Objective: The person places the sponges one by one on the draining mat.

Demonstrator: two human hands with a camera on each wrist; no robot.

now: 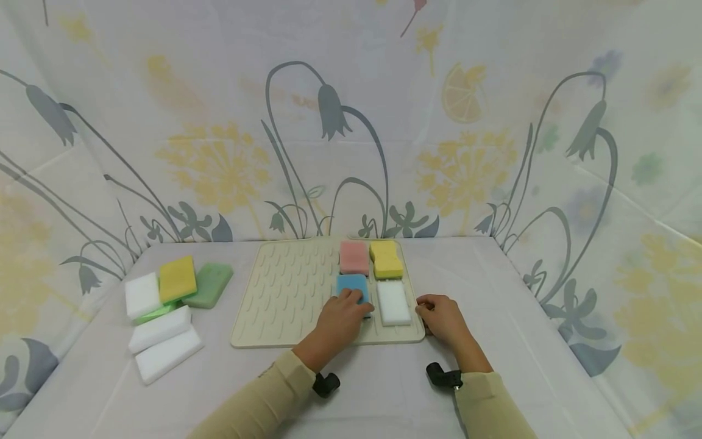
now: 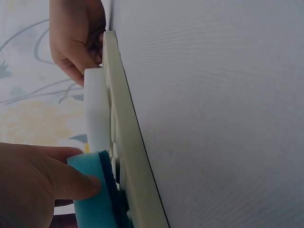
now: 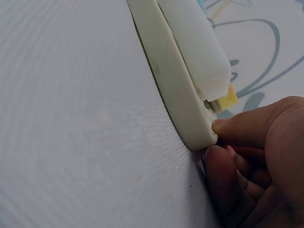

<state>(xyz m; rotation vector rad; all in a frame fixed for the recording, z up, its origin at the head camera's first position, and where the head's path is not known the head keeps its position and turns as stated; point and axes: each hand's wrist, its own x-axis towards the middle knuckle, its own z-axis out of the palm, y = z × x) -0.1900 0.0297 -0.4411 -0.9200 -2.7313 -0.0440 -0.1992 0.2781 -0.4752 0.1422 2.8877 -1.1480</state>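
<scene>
A beige ridged drying mat [image 1: 290, 292] lies on the table with four-sided sponges on its right half. My left hand [image 1: 341, 317] holds a blue sponge [image 1: 351, 281] there, thumb on its near side; the left wrist view shows its dark scouring layer [image 2: 110, 190] facing the mat. My right hand [image 1: 445, 318] pinches the mat's right edge near the front corner, with the thumb [image 3: 237, 128] on the rim. Between the hands lies a white sponge [image 1: 393, 303]. Behind are a pink sponge [image 1: 354, 257] and a yellow notched sponge [image 1: 386, 259].
Left of the mat, a loose pile holds white sponges [image 1: 167, 355], a yellow sponge with a green layer [image 1: 178, 279] and a green sponge [image 1: 209, 285]. A flower-printed cloth [image 1: 351, 152] stands behind the table. Black wrist cameras [image 1: 327, 385] sit at both sleeves.
</scene>
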